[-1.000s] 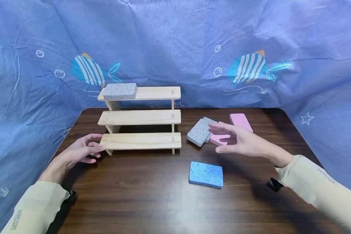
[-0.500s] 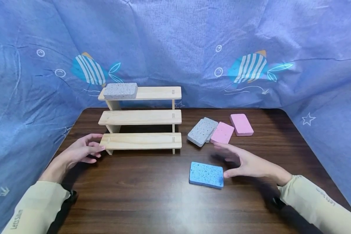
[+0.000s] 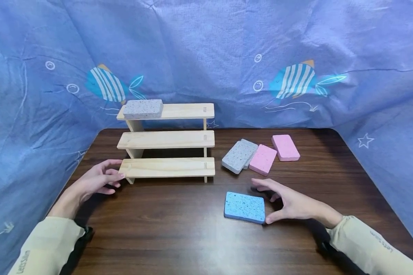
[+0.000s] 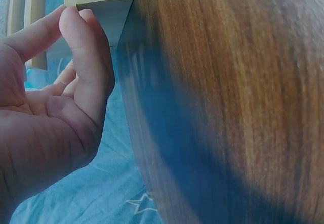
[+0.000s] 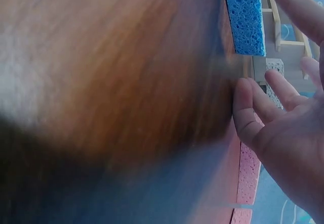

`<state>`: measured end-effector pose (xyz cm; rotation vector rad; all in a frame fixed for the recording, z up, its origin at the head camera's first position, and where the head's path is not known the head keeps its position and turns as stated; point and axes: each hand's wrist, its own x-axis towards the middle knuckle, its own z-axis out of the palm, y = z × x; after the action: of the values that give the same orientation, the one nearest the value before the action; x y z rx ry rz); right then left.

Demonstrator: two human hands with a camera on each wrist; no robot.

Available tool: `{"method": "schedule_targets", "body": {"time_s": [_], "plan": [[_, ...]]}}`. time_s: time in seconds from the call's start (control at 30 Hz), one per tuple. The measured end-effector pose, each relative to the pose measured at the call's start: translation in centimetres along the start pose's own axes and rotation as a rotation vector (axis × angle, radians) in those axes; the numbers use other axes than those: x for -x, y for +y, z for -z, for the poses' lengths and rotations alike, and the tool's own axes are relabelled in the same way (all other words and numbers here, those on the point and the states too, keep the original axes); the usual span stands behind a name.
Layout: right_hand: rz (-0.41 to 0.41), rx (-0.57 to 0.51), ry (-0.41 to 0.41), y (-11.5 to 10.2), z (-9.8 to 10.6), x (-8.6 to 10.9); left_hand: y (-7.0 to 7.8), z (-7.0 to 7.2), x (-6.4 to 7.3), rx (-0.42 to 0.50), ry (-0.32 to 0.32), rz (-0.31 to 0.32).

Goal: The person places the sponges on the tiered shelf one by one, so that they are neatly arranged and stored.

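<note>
A three-tier wooden display stand (image 3: 166, 168) stands at the left of the table. My left hand (image 3: 98, 179) pinches the left end of its lowest step between thumb and index finger; the left wrist view shows those fingertips (image 4: 76, 24) at the step's end. A blue sponge (image 3: 244, 207) lies flat on the table. Just to its right is my right hand (image 3: 289, 200), fingers spread, thumb close to the sponge's near right corner, holding nothing. Whether that thumb touches the sponge I cannot tell. A grey speckled sponge (image 3: 142, 109) rests on the top step's left part.
Right of the stand, one grey sponge (image 3: 237, 156) leans over another, with a pink sponge (image 3: 263, 159) beside them. A second pink sponge (image 3: 285, 148) lies farther right. Behind the dark wooden table (image 3: 172, 236) hangs a blue cloth (image 3: 206, 49) with fish prints.
My right hand has come back from over the grey and pink sponges, down toward the near side, to the blue sponge's right. My left hand stays at the stand.
</note>
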<state>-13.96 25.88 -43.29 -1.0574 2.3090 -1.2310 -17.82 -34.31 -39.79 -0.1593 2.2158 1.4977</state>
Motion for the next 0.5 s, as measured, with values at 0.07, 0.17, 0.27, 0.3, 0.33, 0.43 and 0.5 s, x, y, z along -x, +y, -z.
{"method": "schedule_targets", "body": {"time_s": [0.07, 0.17, 0.27, 0.3, 0.33, 0.43, 0.5], "plan": [[0.003, 0.012, 0.0, 0.12, -0.18, -0.16, -0.03, 0.06, 0.16, -0.005, 0.006, 0.003], [0.008, 0.028, -0.011, 0.25, -0.37, -0.43, -0.13, 0.17, 0.41, -0.008, 0.011, 0.009], [0.003, 0.046, -0.02, 0.24, -0.4, -0.49, -0.16, 0.12, 0.47, -0.006, 0.011, 0.012], [-0.003, 0.052, -0.02, 0.21, -0.38, -0.44, -0.13, 0.05, 0.44, -0.004, 0.01, 0.011], [-0.006, 0.059, -0.019, 0.17, -0.36, -0.36, -0.08, -0.02, 0.36, -0.003, 0.009, 0.008], [-0.015, 0.079, -0.022, 0.05, -0.37, -0.13, -0.01, -0.19, 0.16, 0.002, 0.005, -0.004], [-0.013, 0.097, -0.032, 0.02, -0.47, -0.2, -0.09, -0.18, 0.21, 0.009, 0.003, -0.014]]}}
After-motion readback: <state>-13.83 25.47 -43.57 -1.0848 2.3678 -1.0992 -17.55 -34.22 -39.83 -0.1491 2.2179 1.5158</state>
